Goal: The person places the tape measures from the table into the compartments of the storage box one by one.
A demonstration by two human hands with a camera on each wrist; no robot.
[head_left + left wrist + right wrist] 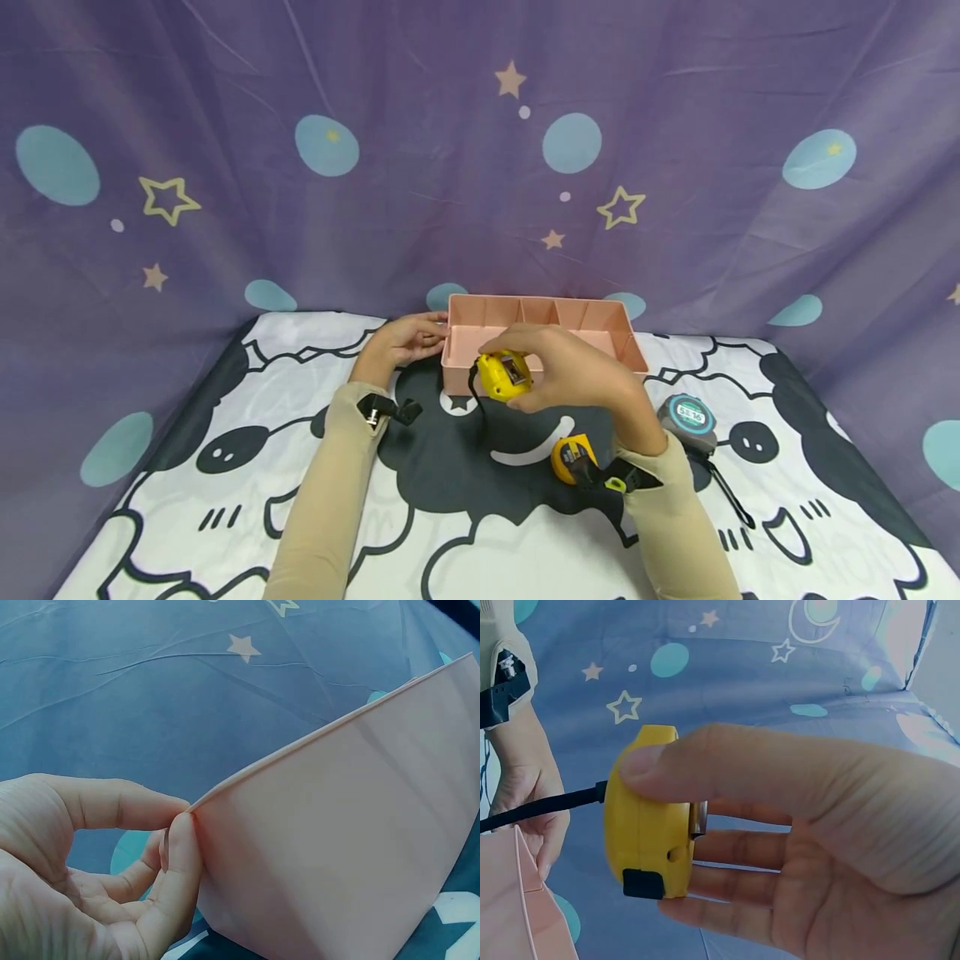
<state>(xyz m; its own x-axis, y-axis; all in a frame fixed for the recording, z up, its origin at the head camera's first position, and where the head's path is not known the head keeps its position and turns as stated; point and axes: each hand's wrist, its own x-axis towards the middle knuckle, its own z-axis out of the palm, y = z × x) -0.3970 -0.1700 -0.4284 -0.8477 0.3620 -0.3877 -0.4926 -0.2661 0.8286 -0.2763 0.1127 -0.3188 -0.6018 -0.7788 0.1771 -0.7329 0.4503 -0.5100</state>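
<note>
A yellow tape measure with a black strap is gripped by my right hand, in front of and above the near wall of a pink storage box. In the right wrist view the thumb lies on one face of the yellow tape measure, with the fingers behind it. My left hand is at the box's left end. Up close in the left wrist view, its thumb and a finger pinch the corner of the pink rim.
An orange-yellow tape measure lies on the patterned cloth by my right wrist, partly covered by the wrist strap. Farther right rests a grey tape measure with a teal label and black strap. A purple curtain hangs behind the box.
</note>
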